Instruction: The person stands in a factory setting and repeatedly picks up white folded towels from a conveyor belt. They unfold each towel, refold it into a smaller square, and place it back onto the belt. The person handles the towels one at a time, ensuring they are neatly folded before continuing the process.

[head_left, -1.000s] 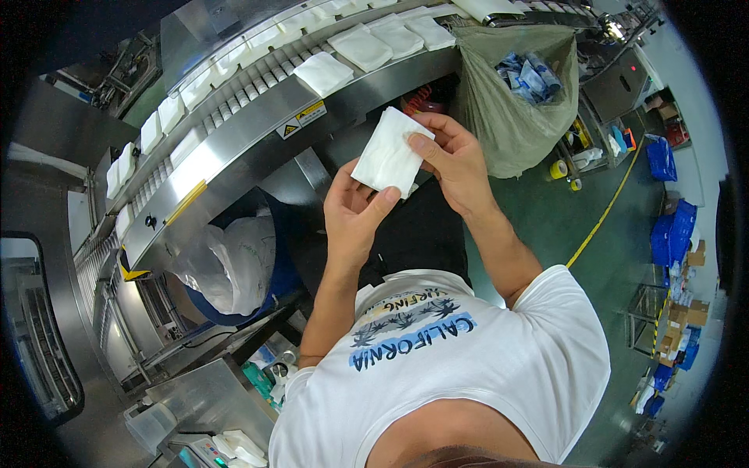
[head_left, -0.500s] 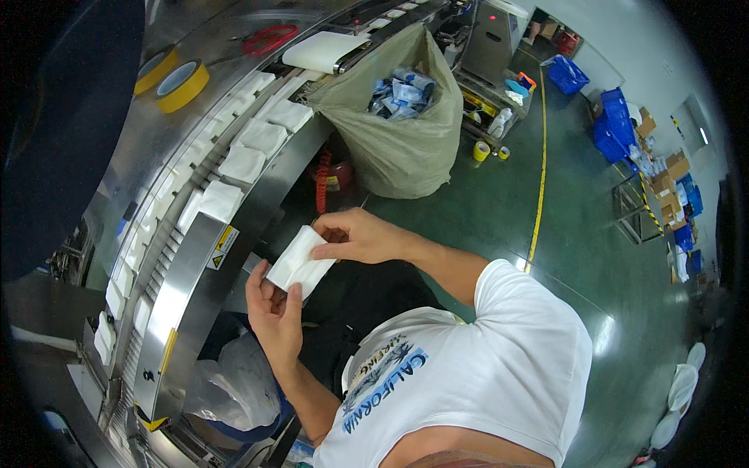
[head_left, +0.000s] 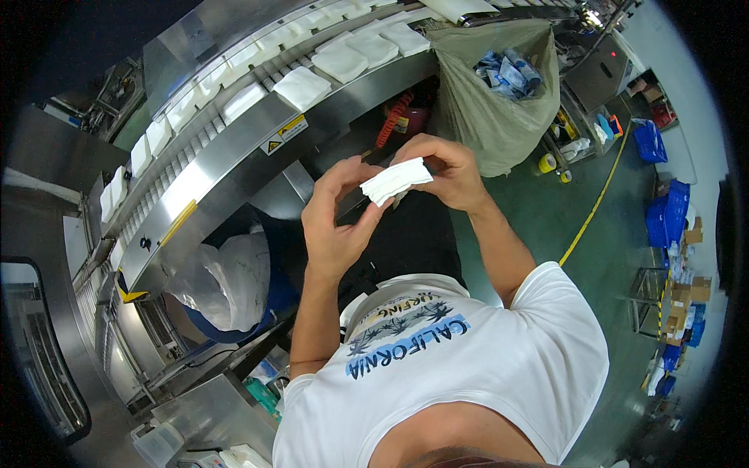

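Between my hands is a small folded white cloth-like pad (head_left: 396, 179), tilted so its layered edge shows. My left hand (head_left: 341, 214) pinches its left end between thumb and fingers. At the right end my right hand (head_left: 450, 171) grips it, with the fingers partly hidden behind. Beyond my hands runs a curved metal conveyor (head_left: 234, 148), on which similar folded white pads (head_left: 341, 61) lie in rows. The held pad is apart from the conveyor, above my lap.
A large greenish sack (head_left: 488, 132) holding blue and white packets (head_left: 509, 74) stands at the conveyor's far right. Left of me, a blue bin (head_left: 285, 261) has a clear plastic liner (head_left: 230, 288). Blue crates (head_left: 667, 214) and cardboard boxes line the right wall.
The view has turned left, so the conveyor and sack sit further right. My hands have tipped the pad, so its layered edge shows instead of its flat face.
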Available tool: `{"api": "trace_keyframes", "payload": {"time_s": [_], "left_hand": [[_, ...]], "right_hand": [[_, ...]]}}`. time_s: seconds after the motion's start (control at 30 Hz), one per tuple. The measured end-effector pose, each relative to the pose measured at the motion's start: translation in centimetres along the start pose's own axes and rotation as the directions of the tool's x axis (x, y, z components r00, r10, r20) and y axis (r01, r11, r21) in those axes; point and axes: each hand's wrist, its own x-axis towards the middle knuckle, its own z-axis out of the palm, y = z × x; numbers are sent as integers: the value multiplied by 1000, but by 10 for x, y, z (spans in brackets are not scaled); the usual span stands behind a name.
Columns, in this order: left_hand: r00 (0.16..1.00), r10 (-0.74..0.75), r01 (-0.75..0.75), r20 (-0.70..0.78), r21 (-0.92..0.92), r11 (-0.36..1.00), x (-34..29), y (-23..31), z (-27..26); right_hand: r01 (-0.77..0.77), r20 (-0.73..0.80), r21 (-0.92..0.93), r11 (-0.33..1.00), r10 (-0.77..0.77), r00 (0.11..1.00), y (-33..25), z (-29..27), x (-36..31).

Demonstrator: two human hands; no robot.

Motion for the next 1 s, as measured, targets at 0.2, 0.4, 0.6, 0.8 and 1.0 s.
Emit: {"api": "trace_keyframes", "payload": {"time_s": [0.2, 0.4, 0.6, 0.8, 1.0], "left_hand": [[999, 14, -13, -35, 42, 999, 6, 14, -8], [983, -146, 122, 110, 200, 972, -2, 14, -22], [883, -385, 430, 268, -136, 892, -21, -9, -42], [849, -518, 528, 103, -197, 826, -36, -35, -34], [797, -592, 587, 120, 73, 806, -25, -36, -71]], "right_hand": [[1, 60, -94, 996, 5, 998, -1, 1, 2], [-34, 189, -498, 867, 146, 971, -38, 19, 2], [-308, 154, -300, 903, 364, 919, -20, 36, -7], [-476, -73, 262, 839, 509, 857, 20, 58, -5], [-528, 144, 126, 840, 511, 847, 40, 53, 16]]}}
